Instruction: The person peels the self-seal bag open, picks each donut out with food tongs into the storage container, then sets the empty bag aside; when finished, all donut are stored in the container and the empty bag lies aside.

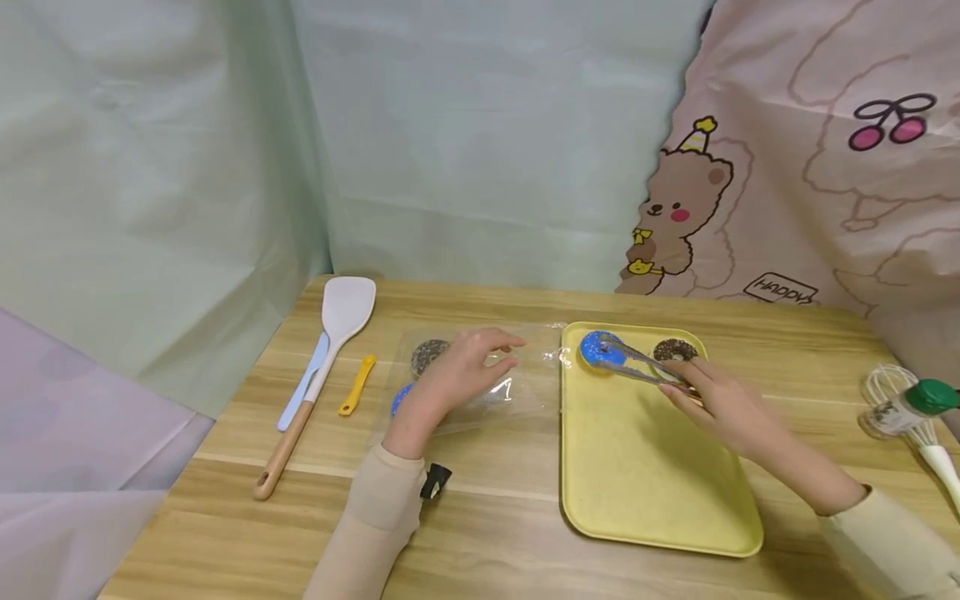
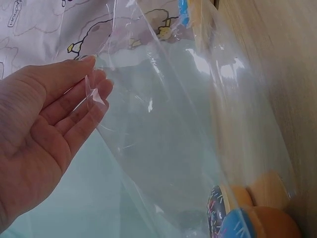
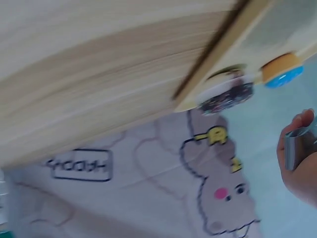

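My left hand (image 1: 468, 371) pinches the edge of a clear plastic bag (image 2: 163, 134) between thumb and fingers, holding it raised. Inside the bag lie a chocolate toy donut (image 1: 426, 356) with sprinkles and a blue one (image 1: 401, 399), partly behind my wrist. With my right hand (image 1: 723, 408) I grip metal tongs (image 3: 292, 151). Their tips straddle another blue donut (image 1: 592, 348) at the far left of a yellow tray (image 1: 652, 483); whether they squeeze it I cannot tell. A second chocolate donut (image 1: 671, 348) sits at the tray's far right, just beyond my right fingers.
On the left lie a white spatula (image 1: 348, 307) with a wooden handle, a light blue spreader (image 1: 302, 392) and a small yellow tool (image 1: 357, 385). At the right edge a green-capped shaker jar (image 1: 892, 417) rests by a whisk (image 1: 941, 467). Curtains hang behind the table.
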`<action>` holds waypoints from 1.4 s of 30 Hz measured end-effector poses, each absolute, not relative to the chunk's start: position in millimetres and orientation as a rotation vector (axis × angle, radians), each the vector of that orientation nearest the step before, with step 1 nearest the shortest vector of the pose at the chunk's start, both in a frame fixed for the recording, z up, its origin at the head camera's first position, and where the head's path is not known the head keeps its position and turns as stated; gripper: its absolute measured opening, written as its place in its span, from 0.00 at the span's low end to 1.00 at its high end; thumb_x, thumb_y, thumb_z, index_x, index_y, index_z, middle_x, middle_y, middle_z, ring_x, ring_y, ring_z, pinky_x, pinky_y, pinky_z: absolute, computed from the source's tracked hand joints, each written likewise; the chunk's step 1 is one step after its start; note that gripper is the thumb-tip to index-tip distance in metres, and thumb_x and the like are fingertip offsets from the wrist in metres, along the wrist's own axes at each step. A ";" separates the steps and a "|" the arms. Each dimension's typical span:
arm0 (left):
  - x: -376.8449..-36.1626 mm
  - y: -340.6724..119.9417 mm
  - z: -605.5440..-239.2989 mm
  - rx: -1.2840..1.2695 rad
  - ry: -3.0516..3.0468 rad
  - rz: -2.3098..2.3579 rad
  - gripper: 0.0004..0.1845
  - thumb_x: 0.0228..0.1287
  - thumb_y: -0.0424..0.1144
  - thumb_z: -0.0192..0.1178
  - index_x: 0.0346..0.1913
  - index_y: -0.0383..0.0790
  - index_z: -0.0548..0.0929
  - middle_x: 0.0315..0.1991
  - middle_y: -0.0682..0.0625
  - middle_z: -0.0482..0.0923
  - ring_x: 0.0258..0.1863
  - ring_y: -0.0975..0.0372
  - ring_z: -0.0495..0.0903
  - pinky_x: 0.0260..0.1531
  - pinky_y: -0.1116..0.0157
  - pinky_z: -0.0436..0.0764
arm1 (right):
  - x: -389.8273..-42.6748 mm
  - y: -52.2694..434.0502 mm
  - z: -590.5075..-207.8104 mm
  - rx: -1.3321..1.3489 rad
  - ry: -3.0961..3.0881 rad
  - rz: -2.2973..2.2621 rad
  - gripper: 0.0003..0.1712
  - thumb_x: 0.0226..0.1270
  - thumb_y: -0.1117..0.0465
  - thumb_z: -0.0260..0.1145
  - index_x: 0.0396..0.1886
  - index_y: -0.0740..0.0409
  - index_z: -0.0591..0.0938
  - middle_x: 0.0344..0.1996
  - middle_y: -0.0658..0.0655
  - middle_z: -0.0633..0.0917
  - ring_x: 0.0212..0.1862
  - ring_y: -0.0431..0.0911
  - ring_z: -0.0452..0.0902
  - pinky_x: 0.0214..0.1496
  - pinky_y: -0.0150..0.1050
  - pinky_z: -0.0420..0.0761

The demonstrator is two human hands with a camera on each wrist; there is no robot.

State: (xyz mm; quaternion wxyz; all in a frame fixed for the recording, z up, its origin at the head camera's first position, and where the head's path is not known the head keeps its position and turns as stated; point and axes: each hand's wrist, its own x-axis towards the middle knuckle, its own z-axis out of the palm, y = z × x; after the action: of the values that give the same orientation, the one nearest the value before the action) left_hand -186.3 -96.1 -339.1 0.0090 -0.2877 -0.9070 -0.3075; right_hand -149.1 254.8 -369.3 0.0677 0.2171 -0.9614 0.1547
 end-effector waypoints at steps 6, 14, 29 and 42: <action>-185.5 -96.8 -336.3 -0.908 -2.815 -0.968 0.15 0.63 0.34 0.60 0.52 0.37 0.81 0.50 0.46 0.81 0.48 0.58 0.80 0.51 0.61 0.78 | -159.9 229.4 -371.3 0.903 -2.842 0.360 0.23 0.71 0.51 0.55 0.60 0.57 0.73 0.45 0.59 0.79 0.37 0.51 0.80 0.32 0.46 0.80; -185.5 -99.3 -334.1 -0.881 -2.820 -0.990 0.15 0.63 0.35 0.60 0.53 0.39 0.81 0.51 0.47 0.80 0.49 0.58 0.79 0.52 0.61 0.78 | -184.8 196.5 -381.1 1.181 -2.575 0.306 0.21 0.59 0.57 0.68 0.51 0.59 0.80 0.30 0.50 0.79 0.22 0.36 0.68 0.22 0.30 0.72; -185.3 -101.0 -333.0 -0.924 -2.781 -0.992 0.15 0.62 0.37 0.61 0.52 0.38 0.81 0.50 0.48 0.81 0.47 0.59 0.80 0.49 0.61 0.79 | -217.2 129.4 -382.4 1.522 -2.529 0.361 0.23 0.63 0.48 0.63 0.52 0.58 0.81 0.35 0.51 0.82 0.29 0.39 0.77 0.31 0.32 0.79; -183.8 -100.8 -332.5 -0.936 -2.786 -0.992 0.15 0.63 0.36 0.60 0.52 0.39 0.81 0.50 0.48 0.81 0.48 0.59 0.79 0.49 0.60 0.79 | -224.1 96.9 -389.9 1.571 -2.606 0.306 0.23 0.64 0.46 0.61 0.50 0.58 0.81 0.38 0.52 0.82 0.33 0.40 0.82 0.32 0.33 0.81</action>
State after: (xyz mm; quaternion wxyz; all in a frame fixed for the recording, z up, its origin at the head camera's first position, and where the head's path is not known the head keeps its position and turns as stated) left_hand -183.8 -100.8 -332.5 0.0200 -0.3019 -0.8979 -0.3197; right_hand -224.1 96.9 -389.9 0.0415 0.5132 -0.8514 0.1000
